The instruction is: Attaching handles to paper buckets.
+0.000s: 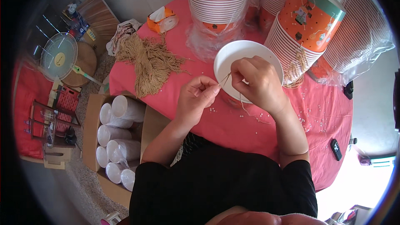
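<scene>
1. The bare left forearm angles up and rightward, its wrist fairly straight.
2. The left hand pinches with its thumb against the curled fingers.
3. The bare right forearm rises and leans leftward.
4. The right hand turns its back upward, fingers bent down in a tight pinch.
5. Both hands face each other, fingertips near but apart, the right slightly higher in view.

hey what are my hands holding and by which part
A thin tan cord: left hand and right hand pinch it a little apart, with a loose tail hanging below the right hand. Whether either grips an end cannot be told.
</scene>
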`<control>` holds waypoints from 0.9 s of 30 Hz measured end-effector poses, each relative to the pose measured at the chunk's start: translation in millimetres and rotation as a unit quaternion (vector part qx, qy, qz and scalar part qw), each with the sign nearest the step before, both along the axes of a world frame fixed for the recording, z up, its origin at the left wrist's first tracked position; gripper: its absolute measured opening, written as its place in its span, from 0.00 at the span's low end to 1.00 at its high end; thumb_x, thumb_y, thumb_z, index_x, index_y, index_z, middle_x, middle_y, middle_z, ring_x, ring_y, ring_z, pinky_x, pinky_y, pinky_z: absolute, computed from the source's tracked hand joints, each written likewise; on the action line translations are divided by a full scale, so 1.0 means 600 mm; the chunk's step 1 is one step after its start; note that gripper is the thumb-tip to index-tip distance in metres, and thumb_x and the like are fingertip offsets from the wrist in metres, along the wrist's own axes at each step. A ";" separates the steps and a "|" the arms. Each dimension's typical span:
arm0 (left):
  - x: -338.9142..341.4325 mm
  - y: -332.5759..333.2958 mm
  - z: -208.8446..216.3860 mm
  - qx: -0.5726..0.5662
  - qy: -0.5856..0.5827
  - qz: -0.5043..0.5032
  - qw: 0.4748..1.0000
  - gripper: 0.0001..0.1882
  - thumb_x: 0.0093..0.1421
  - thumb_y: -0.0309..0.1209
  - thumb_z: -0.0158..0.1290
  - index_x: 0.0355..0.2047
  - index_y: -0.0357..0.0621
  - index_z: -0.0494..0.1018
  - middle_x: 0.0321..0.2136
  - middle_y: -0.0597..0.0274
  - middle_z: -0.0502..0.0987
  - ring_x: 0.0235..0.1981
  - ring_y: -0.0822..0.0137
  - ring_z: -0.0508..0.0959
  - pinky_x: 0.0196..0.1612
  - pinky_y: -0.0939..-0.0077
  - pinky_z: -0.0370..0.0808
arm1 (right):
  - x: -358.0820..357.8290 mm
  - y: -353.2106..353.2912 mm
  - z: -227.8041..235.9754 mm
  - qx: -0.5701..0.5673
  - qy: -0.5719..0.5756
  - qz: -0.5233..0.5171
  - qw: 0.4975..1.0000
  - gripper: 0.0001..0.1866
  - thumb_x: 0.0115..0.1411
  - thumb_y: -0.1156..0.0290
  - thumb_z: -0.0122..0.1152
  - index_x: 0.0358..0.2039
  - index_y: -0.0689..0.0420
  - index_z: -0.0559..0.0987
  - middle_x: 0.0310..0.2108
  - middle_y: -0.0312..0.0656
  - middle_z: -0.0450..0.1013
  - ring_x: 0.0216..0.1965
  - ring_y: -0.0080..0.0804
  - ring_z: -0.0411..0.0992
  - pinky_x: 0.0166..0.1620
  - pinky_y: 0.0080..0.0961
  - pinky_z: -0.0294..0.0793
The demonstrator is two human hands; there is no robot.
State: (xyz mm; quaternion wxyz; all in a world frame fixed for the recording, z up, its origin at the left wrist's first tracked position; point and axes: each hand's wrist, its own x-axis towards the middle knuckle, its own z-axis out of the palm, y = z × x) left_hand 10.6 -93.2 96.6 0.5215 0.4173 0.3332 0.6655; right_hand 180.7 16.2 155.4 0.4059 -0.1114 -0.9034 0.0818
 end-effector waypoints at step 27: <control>0.008 0.029 0.048 0.148 0.308 0.163 0.925 0.05 0.57 0.20 0.58 0.35 0.37 0.76 0.28 0.66 0.77 0.24 0.81 0.72 0.26 0.86 0.67 | 0.011 -0.022 0.024 0.138 0.005 0.016 0.990 0.14 0.45 0.74 0.60 0.35 0.61 0.74 0.26 0.40 0.70 0.29 0.37 0.72 0.38 0.34 0.72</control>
